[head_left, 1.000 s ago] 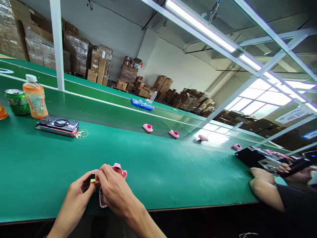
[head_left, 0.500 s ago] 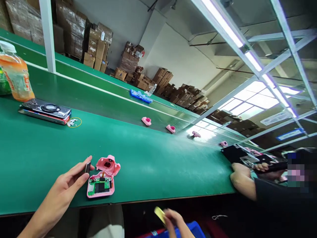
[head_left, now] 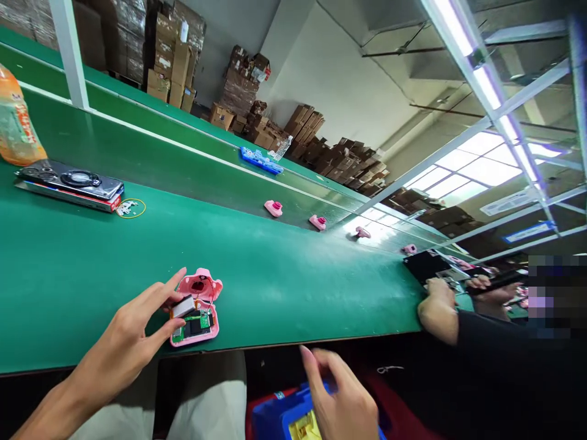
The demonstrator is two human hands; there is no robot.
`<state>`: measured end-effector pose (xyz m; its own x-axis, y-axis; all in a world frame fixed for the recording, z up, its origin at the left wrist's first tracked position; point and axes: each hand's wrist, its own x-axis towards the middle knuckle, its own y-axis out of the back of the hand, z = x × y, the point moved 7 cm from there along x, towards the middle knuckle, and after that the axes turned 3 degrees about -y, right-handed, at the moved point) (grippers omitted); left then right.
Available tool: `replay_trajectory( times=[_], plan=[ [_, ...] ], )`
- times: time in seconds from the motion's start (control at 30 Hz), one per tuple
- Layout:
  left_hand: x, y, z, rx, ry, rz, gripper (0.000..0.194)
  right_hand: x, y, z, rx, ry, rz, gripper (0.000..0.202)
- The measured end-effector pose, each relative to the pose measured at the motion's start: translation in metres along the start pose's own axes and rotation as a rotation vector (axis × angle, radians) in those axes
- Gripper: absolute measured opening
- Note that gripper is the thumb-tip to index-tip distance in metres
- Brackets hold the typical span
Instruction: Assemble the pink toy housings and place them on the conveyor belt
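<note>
An opened pink case (head_left: pixel 214 330) with a green circuit board (head_left: pixel 205 319) lies near the front edge of the green table, its other half folded back behind it. My left hand (head_left: pixel 137 321) pinches a small silvery-white battery-like block (head_left: pixel 184 307) over the left side of the case. Below the table edge, my right hand (head_left: pixel 342 391) hangs above a blue bin (head_left: pixel 270 417) holding yellow pieces (head_left: pixel 306 426). Its thumb and forefinger are apart, with nothing visible between them.
At the left are an orange drink bottle (head_left: pixel 19 122), a dark boxed device (head_left: pixel 73 180) and a yellow rubber band (head_left: pixel 143 205). Pink cameras (head_left: pixel 274 208) lie on the strip beyond. A person's arm (head_left: pixel 440 311) rests at the right.
My left hand has moved over the case, turning the block flatter. The yellow piece has left my right hand, which has shifted right and opened. The view has shifted too.
</note>
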<state>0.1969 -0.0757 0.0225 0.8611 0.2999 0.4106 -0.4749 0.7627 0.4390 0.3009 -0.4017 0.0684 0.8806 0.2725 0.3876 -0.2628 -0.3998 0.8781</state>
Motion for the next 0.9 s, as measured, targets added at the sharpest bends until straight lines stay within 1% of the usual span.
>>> replay_trajectory(
  times=[0.03,0.07,0.1,0.13,0.17,0.2,0.23,0.3,0.4,0.43,0.47,0.53,0.57,0.6,0.7,0.77,0.9],
  plan=[
    [0.001,0.0,0.002,0.018,-0.032,-0.017,0.063,0.015,-0.005,-0.039,0.14,0.164,-0.043,0.025],
    [0.003,-0.001,0.005,0.027,-0.069,-0.038,0.065,0.027,-0.009,-0.082,0.266,0.373,-0.104,0.019],
    [0.004,-0.001,0.008,0.028,-0.106,-0.058,0.066,0.033,-0.019,-0.122,0.323,0.566,-0.231,0.017],
    [0.005,-0.001,0.012,0.025,-0.134,-0.073,0.067,0.037,-0.028,-0.155,0.35,0.716,-0.344,0.017],
    [0.006,0.0,0.016,0.02,-0.154,-0.079,0.067,0.039,-0.035,-0.18,0.363,0.834,-0.437,0.019],
    [0.007,0.001,0.019,0.014,-0.165,-0.08,0.068,0.039,-0.043,-0.196,0.358,0.904,-0.515,0.021],
    [0.007,0.002,0.022,0.007,-0.166,-0.078,0.069,0.04,-0.048,-0.206,0.357,0.936,-0.564,0.022],
    [0.007,0.003,0.025,-0.006,-0.157,-0.071,0.072,0.043,-0.053,-0.207,0.395,0.921,-0.598,0.023],
    [0.002,-0.002,0.024,0.007,-0.142,-0.068,0.076,0.048,-0.048,-0.19,0.537,0.813,-0.541,0.022],
    [0.0,-0.004,0.022,0.032,-0.133,-0.049,0.073,0.05,-0.046,-0.184,0.577,0.77,-0.511,0.022],
    [-0.002,-0.005,0.02,0.062,-0.123,-0.015,0.064,0.051,-0.046,-0.178,0.606,0.73,-0.485,0.022],
    [-0.004,-0.006,0.015,0.118,-0.101,0.066,0.036,0.049,-0.048,-0.169,0.645,0.678,-0.449,0.023],
    [-0.004,-0.007,0.013,0.133,-0.088,0.09,0.023,0.046,-0.05,-0.166,0.659,0.668,-0.434,0.025],
    [-0.004,-0.009,0.011,0.135,-0.075,0.095,0.018,0.042,-0.053,-0.163,0.672,0.668,-0.42,0.027],
    [-0.001,-0.013,0.009,0.108,-0.05,0.043,0.017,0.032,-0.063,-0.157,0.688,0.689,-0.391,0.035],
    [-0.001,-0.012,0.009,0.101,-0.046,0.03,0.016,0.028,-0.068,-0.154,0.674,0.703,-0.384,0.038],
    [-0.002,-0.011,0.011,0.132,-0.044,0.008,0.015,0.027,-0.073,-0.154,0.622,0.745,-0.375,0.035]
  ],
)
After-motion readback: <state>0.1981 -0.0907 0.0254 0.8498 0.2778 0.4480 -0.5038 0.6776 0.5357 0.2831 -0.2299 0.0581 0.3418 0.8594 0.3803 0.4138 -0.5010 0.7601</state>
